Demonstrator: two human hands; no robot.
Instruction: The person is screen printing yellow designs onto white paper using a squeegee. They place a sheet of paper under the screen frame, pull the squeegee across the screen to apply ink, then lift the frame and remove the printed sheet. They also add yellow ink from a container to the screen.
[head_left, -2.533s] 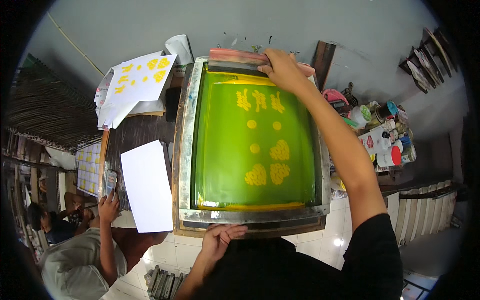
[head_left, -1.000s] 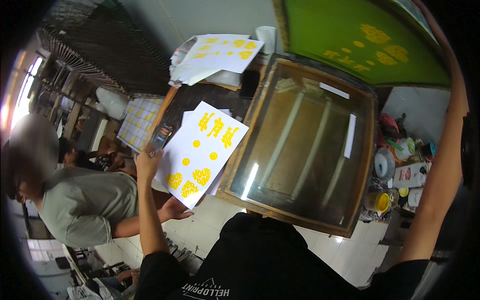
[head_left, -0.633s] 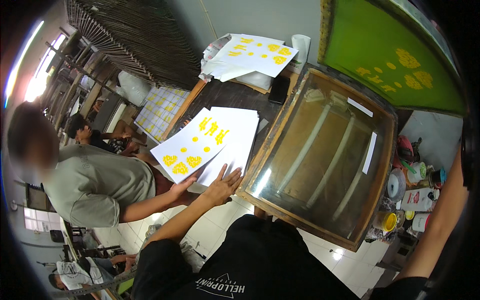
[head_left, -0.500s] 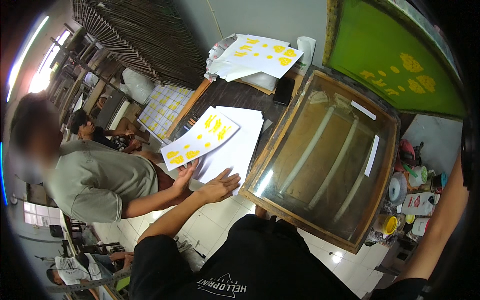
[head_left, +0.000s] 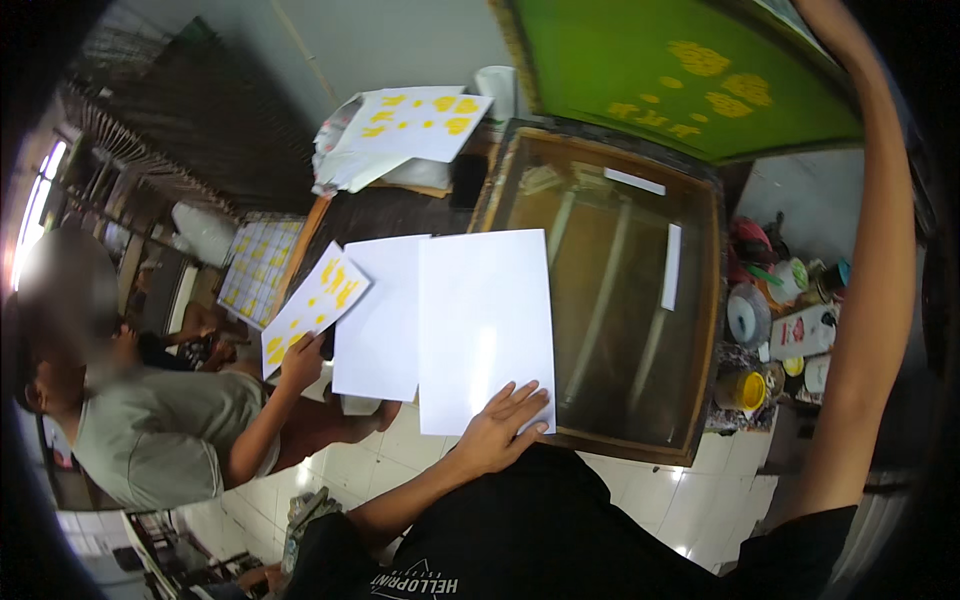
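Note:
My left hand [head_left: 503, 430] lies with fingers outstretched on the lower right corner of a blank white sheet [head_left: 480, 320]. That sheet overlaps the left side of a wood-framed glass printing table [head_left: 640, 340] and touches a stack of white paper [head_left: 380, 320]. Above the table's far side, a green printing screen [head_left: 590, 70] with a yellow flower pattern stands tilted up. My right arm reaches up to the screen's far right, where my right hand [head_left: 828, 18] is partly cut off by the picture's edge, its fingers hidden.
A co-worker at the left holds a yellow-printed sheet [head_left: 312, 310]. Another printed sheet [head_left: 425, 120] lies on a bundle at the back, beside a dark phone [head_left: 468, 180]. Paint tubs [head_left: 741, 390] and bottles crowd the right. White strips [head_left: 671, 268] lie on the glass.
My left hand has moved right, bringing a blank sheet from the stack over the glass table. The co-worker has drawn the printed sheet off leftward. My view has shifted, and my right hand has come into sight.

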